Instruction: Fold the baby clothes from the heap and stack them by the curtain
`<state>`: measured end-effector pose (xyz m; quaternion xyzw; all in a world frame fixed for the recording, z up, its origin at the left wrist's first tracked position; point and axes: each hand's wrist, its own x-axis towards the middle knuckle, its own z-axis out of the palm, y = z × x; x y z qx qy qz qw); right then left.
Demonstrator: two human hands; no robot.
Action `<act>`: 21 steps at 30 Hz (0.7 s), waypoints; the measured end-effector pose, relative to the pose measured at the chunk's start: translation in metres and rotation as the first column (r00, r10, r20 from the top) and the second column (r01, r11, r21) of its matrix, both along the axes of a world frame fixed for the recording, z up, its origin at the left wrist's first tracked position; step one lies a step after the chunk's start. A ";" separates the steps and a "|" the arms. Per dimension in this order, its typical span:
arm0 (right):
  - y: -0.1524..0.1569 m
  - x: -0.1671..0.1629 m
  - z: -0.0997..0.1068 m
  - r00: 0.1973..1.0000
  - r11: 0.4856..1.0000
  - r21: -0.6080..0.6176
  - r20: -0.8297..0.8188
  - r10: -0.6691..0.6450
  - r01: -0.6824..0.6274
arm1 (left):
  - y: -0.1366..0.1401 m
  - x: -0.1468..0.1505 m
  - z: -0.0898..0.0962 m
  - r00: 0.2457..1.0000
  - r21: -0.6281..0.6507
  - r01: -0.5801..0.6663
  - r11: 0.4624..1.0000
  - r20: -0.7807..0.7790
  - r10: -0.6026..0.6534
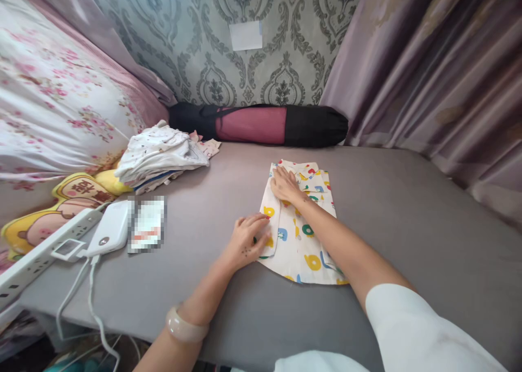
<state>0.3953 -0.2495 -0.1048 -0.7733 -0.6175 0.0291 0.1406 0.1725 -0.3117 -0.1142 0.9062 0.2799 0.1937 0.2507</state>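
Observation:
A white shirt [304, 255] printed with colourful shapes lies flat on the grey surface, its collar end toward the wall. A strip along its left side is folded inward, and part of the right side also looks folded in. My right hand [285, 186] rests flat on the upper left of the shirt, fingers stretched out, with its forearm crossing over the shirt's right side. Lower down, my left hand [248, 240] touches the left folded strip, its fingers slightly curved and the thumb apart. Neither hand grips the cloth.
A stack of folded clothes [161, 154] sits at the back left beside a yellow plush cushion [44, 219]. A power strip [49, 247], a white power bank [110, 228] with cables and a blurred packet [147, 225] lie at left. A black and pink rolled bag [250, 124] lines the wall.

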 end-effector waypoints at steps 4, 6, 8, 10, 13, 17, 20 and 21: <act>0.025 -0.007 -0.005 1.000 0.995 -0.100 0.004 0.006 -0.006 | -0.002 -0.001 0.000 0.990 0.028 0.104 0.994 -0.103 -0.101; 0.036 -0.006 -0.007 1.000 0.995 -0.099 0.019 -0.014 0.016 | -0.003 -0.001 0.000 0.979 0.027 0.134 0.991 -0.159 -0.128; 0.043 -0.004 -0.012 0.999 0.994 -0.105 0.028 -0.038 0.040 | -0.003 -0.002 0.001 0.966 0.023 0.159 0.987 -0.210 -0.151; 0.047 -0.002 -0.019 0.998 0.992 -0.113 0.029 -0.052 0.055 | -0.001 -0.002 0.000 0.954 0.017 0.184 0.983 -0.246 -0.174; 0.049 0.000 -0.029 0.998 0.994 -0.093 0.026 -0.060 0.062 | 0.000 -0.004 -0.001 0.946 0.012 0.210 0.978 -0.255 -0.200; 0.049 0.001 -0.033 0.998 0.997 -0.057 0.024 -0.058 0.060 | 0.001 -0.006 -0.001 0.952 -0.001 0.205 0.979 -0.233 -0.200; 0.047 0.002 -0.027 0.999 0.995 -0.086 -0.005 -0.042 0.042 | -0.001 -0.006 0.001 0.957 -0.006 0.195 0.981 -0.216 -0.191; 0.045 0.003 -0.024 0.999 0.994 -0.097 -0.019 -0.042 0.040 | -0.002 -0.006 0.002 0.960 -0.003 0.189 0.982 -0.212 -0.186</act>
